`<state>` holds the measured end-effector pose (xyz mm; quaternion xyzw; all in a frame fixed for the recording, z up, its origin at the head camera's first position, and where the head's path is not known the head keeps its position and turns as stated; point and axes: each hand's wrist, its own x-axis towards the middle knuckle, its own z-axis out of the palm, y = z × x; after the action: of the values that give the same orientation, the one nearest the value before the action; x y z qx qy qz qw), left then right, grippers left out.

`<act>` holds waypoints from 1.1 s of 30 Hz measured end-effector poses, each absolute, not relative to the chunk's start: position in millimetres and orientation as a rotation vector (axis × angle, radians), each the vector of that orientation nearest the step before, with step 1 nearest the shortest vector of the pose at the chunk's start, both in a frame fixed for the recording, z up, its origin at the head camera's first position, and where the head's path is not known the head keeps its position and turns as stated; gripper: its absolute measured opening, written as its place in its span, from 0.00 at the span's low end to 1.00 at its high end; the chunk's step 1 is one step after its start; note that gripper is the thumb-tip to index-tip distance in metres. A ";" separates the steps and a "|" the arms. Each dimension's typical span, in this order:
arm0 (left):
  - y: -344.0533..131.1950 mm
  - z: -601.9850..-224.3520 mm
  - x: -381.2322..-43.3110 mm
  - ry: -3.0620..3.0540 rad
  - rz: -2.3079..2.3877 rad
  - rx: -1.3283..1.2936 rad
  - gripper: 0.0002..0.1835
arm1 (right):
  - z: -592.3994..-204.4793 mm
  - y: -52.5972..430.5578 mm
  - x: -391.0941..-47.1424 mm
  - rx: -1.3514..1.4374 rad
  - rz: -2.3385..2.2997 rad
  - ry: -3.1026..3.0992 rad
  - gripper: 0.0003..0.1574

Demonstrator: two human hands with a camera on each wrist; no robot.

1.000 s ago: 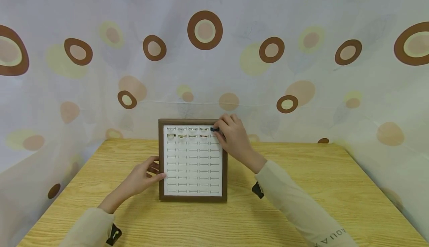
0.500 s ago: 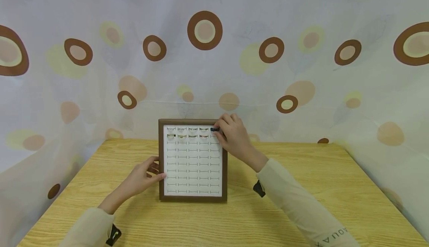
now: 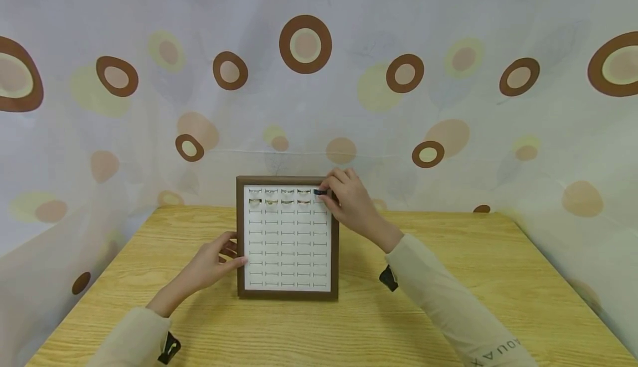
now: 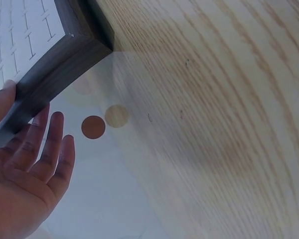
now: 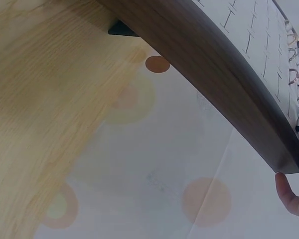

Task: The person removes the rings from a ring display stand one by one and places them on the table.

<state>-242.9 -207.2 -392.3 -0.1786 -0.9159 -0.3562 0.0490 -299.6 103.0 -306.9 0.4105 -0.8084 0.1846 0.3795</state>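
Observation:
A ring display board (image 3: 287, 245) with a brown wooden frame and a white slotted panel stands upright on the table. My left hand (image 3: 209, 264) holds its left side, thumb on the front and fingers at the side and behind. In the left wrist view the thumb (image 4: 4, 102) lies on the frame's edge. My right hand (image 3: 351, 201) is at the top right corner, its thumb and forefinger pinching a dark blue ring (image 3: 319, 192) at the last slot of the top row. Several silver and gold-coloured rings (image 3: 287, 202) sit in the upper two rows.
The board stands on a wood-grain table (image 3: 438, 300). Behind it hangs a pale curtain (image 3: 304, 107) with brown and yellow circles. A dark support (image 5: 123, 29) shows behind the frame in the right wrist view.
My right forearm has shifted slightly to the right, and more of the dark ring shows between the fingertips. The left hand and the board look the same.

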 end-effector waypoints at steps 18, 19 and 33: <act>-206.1 -389.1 -240.8 -2.806 -1.081 -0.545 0.28 | -294.4 118.2 -288.6 1.062 0.556 -2.163 0.08; -206.0 -389.1 -240.7 -2.805 -1.080 -0.545 0.28 | -294.6 120.9 -288.5 1.058 0.552 -2.159 0.08; -206.5 -390.2 -241.6 -2.808 -1.082 -0.549 0.29 | -316.5 163.1 -287.5 0.982 0.542 -2.184 0.10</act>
<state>-241.6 -206.5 -390.2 -0.1792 -0.9172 -0.3535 0.0411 -287.5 163.1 -316.5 0.3768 -0.8376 0.2079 0.3365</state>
